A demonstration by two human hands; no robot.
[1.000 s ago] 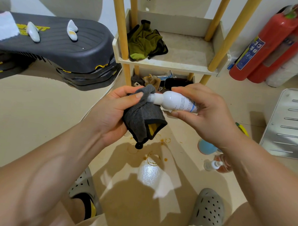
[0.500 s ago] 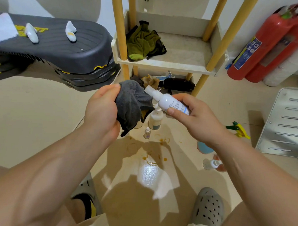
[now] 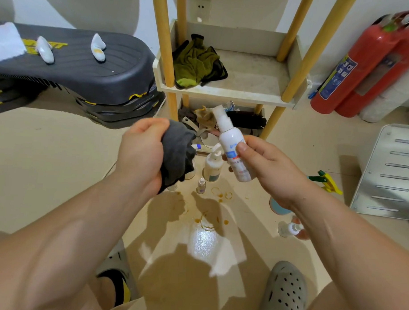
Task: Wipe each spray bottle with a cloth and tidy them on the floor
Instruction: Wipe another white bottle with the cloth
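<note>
Right hand (image 3: pixel 271 171) grips spray bottle (image 3: pixel 231 147), left hand (image 3: pixel 142 152) cloth (image 3: pixel 177 154)

Beige floor (image 3: pixel 54 172), pump bottle (image 3: pixel 212 170), tiny vial (image 3: pixel 201 186), orange ring stains (image 3: pixel 227 195), perhaps rust

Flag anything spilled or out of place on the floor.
Orange-brown ring marks and drips stain the floor beside the small bottle, with more nearer the feet; they look like residue from bottle bases.
</note>
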